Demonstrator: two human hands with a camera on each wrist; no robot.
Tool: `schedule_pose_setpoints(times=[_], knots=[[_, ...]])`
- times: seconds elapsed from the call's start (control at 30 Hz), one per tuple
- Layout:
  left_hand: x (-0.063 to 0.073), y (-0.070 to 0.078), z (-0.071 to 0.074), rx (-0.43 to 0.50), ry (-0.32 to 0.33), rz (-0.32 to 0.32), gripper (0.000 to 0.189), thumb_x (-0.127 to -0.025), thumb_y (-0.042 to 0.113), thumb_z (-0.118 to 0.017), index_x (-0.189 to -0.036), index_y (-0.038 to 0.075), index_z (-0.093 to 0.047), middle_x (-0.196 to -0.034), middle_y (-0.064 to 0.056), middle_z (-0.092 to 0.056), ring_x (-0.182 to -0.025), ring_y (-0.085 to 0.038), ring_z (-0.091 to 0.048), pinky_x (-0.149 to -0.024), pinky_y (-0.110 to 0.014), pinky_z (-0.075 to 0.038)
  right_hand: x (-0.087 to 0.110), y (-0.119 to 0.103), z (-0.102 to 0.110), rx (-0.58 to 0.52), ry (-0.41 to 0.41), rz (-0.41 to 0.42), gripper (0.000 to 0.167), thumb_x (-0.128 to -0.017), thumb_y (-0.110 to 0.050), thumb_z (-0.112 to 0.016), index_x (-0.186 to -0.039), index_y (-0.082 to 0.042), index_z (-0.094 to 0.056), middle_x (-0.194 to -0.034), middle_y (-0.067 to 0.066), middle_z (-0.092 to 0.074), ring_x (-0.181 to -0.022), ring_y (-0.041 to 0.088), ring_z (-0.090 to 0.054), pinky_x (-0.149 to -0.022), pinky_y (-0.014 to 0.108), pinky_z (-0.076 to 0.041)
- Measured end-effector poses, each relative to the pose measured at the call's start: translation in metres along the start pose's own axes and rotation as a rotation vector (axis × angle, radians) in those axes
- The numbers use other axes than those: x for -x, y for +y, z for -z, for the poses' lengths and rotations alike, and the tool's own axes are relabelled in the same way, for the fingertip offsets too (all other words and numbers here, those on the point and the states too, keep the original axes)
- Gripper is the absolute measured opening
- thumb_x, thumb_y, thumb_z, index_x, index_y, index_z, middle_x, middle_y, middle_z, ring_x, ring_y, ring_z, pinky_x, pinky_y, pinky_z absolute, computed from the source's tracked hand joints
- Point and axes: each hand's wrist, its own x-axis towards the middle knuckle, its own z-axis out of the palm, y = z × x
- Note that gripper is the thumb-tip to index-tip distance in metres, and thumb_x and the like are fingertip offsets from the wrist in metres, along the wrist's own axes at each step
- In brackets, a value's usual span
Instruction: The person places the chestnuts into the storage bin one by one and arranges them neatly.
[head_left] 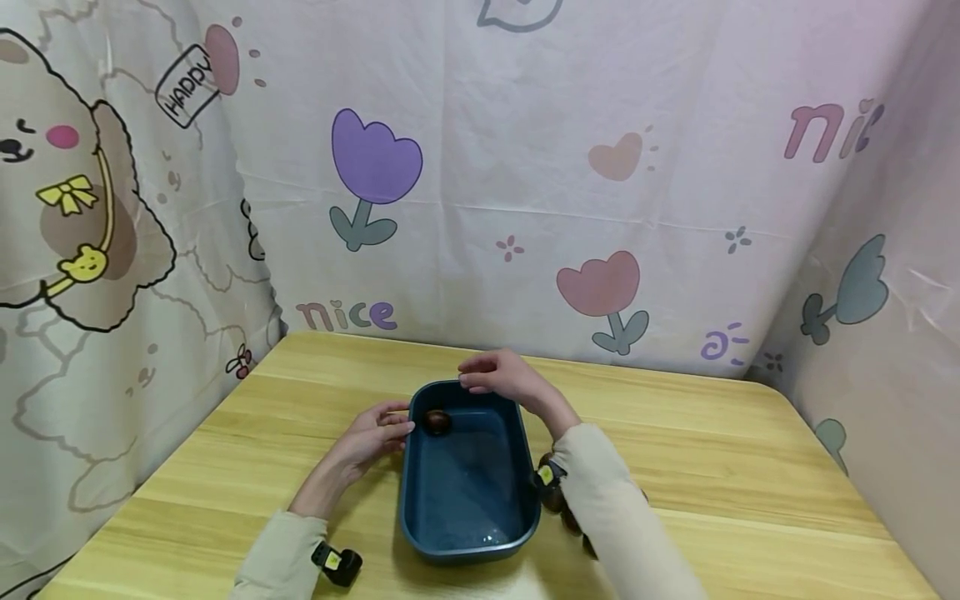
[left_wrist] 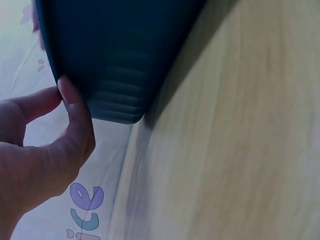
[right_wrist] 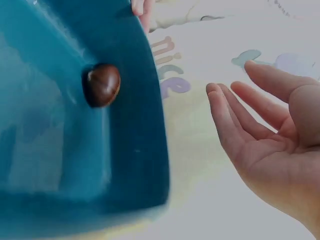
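A dark blue rectangular tray stands on the table with one glossy brown chestnut at its far left corner. The right wrist view also shows this chestnut against the tray wall. My left hand holds the tray's left rim; thumb and finger pinch the edge in the left wrist view. Above the far end of the tray hovers my right hand, its fingers loosely bent and holding nothing. Several more chestnuts lie on the table right of the tray, partly hidden by my right sleeve.
The wooden table reaches out on both sides of the tray. A printed cloth hangs behind and along the sides. A black wrist camera sits on the left sleeve.
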Motion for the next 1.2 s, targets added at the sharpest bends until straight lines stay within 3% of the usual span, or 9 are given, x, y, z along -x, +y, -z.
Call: schedule_pose_setpoints(times=[0.17, 0.43, 0.7, 0.97, 1.2], knots=[[0.001, 0.001, -0.001, -0.003, -0.007, -0.009, 0.046, -0.097, 0.000, -0.054, -0.137, -0.012, -0.035, -0.101, -0.011, -0.055, -0.076, -0.013, -0.056, -0.069, -0.025, -0.051, 0.025, 0.004, 0.011, 0.076, 0.013, 0.040, 0.033, -0.096, -0.014, -0.061, -0.124, 0.004, -0.061, -0.118, 0.018, -0.063, -0.105, 0.033, -0.062, -0.089, 0.040, -0.051], [0.002, 0.001, 0.000, -0.006, -0.006, -0.004, 0.047, -0.097, 0.000, -0.054, -0.137, -0.012, -0.034, -0.101, -0.011, -0.055, -0.076, -0.012, -0.056, -0.068, -0.024, -0.050, 0.055, 0.026, 0.020, 0.178, 0.092, 0.047, 0.027, -0.095, -0.017, -0.063, -0.115, 0.000, -0.067, -0.107, 0.009, -0.068, -0.095, 0.022, -0.064, -0.084, 0.036, -0.053], [0.001, 0.001, -0.001, -0.006, -0.010, -0.002, 0.046, -0.097, 0.001, -0.054, -0.138, -0.012, -0.035, -0.107, -0.016, -0.055, -0.076, -0.013, -0.057, -0.069, -0.025, -0.051, 0.085, 0.051, 0.043, 0.180, 0.139, 0.002, 0.021, -0.091, -0.012, -0.067, -0.108, 0.000, -0.068, -0.103, 0.015, -0.068, -0.093, 0.020, -0.062, -0.081, 0.036, -0.052], [0.000, 0.001, -0.001, -0.005, -0.001, 0.008, 0.046, -0.097, 0.001, -0.054, -0.137, -0.011, -0.035, -0.102, -0.011, -0.055, -0.075, -0.012, -0.056, -0.068, -0.024, -0.050, 0.117, 0.079, 0.064, 0.168, 0.152, -0.059, 0.023, -0.087, -0.008, -0.070, -0.106, 0.005, -0.067, -0.099, 0.014, -0.067, -0.090, 0.022, -0.060, -0.074, 0.037, -0.052], [-0.001, -0.002, -0.001, -0.001, 0.002, 0.010, 0.045, -0.096, 0.000, -0.055, -0.136, -0.011, -0.037, -0.104, -0.015, -0.056, -0.076, -0.013, -0.058, -0.069, -0.025, -0.051, 0.146, 0.104, 0.079, 0.163, 0.138, -0.090, 0.021, -0.084, -0.008, -0.073, -0.102, 0.003, -0.068, -0.098, 0.012, -0.067, -0.093, 0.025, -0.059, -0.077, 0.029, -0.050]])
